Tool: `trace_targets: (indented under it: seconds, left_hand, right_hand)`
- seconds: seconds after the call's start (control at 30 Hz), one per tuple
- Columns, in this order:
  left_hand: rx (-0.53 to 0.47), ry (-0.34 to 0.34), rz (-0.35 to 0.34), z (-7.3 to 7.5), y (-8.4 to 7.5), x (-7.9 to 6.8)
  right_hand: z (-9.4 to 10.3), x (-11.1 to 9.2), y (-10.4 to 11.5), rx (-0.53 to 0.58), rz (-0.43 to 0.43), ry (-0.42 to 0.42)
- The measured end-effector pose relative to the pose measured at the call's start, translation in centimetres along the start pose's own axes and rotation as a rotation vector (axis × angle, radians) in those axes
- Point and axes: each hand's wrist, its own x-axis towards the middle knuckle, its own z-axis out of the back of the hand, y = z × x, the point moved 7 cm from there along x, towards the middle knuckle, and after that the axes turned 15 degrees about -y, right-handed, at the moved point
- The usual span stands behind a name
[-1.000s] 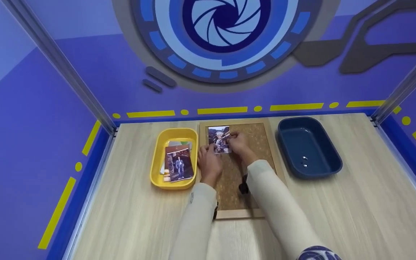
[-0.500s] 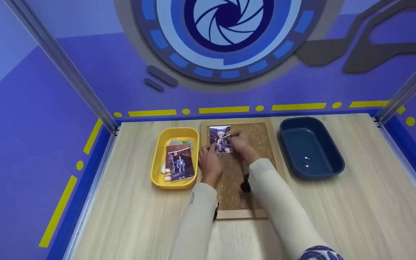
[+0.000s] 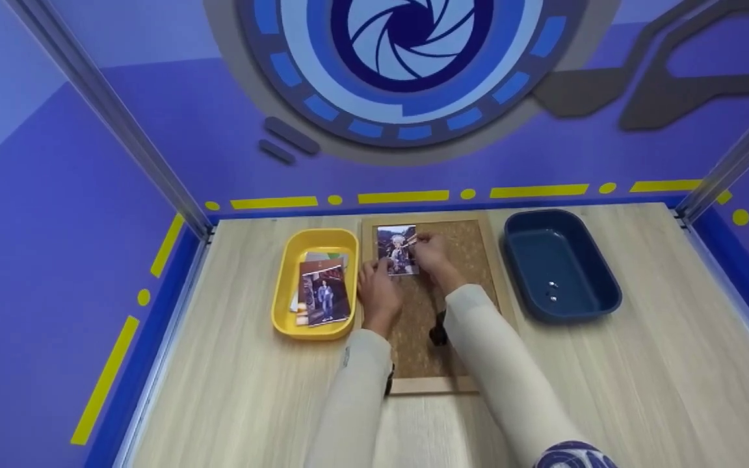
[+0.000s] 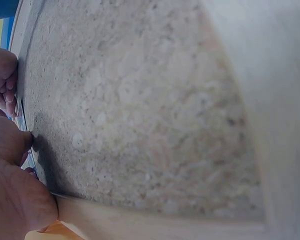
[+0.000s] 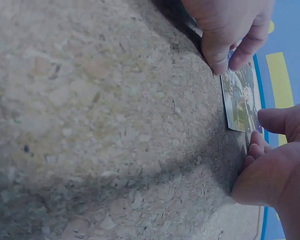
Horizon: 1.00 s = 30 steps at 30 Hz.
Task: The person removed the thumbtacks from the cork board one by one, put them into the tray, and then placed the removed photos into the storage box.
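A photo (image 3: 398, 246) of a figure in pale headwear lies at the upper left of the framed cork board (image 3: 413, 354). At its lower left corner my left hand (image 3: 381, 296) pinches the edge, thumb toward the print. My right hand (image 3: 437, 261) grips the right edge between thumb and bent fingers. In the right wrist view the photo (image 5: 240, 102) sits flat over the cork, left thumb and forefinger at its near edge. There, my right thumb (image 5: 277, 121) reaches over its side. From the left wrist both hands show at the far left, the photo seen nearly edge-on.
A yellow tray (image 3: 281, 286) holding several photos and cards stands close left of the board. To the right is a dark blue tray (image 3: 530, 286) with a few small shiny pieces (image 3: 552, 291) in it. A purple-blue wall (image 3: 374, 175) rises behind the wooden table (image 3: 218, 390).
Both hands keep their places at the photo, with only slight shifts of the right forearm. The whole scene has moved a little rightward in the head view since the first frame.
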Motion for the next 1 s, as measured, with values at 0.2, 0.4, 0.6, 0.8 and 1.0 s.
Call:
trace_targets:
  seconds: [0.2,0.4,0.6,0.8,1.0]
  left_hand:
    - [0.021,0.016,0.022,-0.34,0.21,0.16]
    - [0.024,0.018,0.026,-0.31,0.10,0.17]
    - [0.010,0.018,0.023,-0.28,-0.02,0.23]
    - [0.001,0.005,0.027,-0.35,0.21,0.09]
    - [-0.018,-0.017,0.018,-0.76,0.56,0.03]
  right_hand:
    - [0.05,-0.17,0.02,0.022,-0.009,0.021]
    - [0.14,0.02,-0.20,0.014,0.030,-0.008]
    - [0.39,-0.11,-0.18,0.010,0.081,-0.010]
    - [0.47,-0.43,-0.21,0.037,0.177,-0.018]
    - [0.50,-0.85,0.06,-0.033,0.268,-0.004]
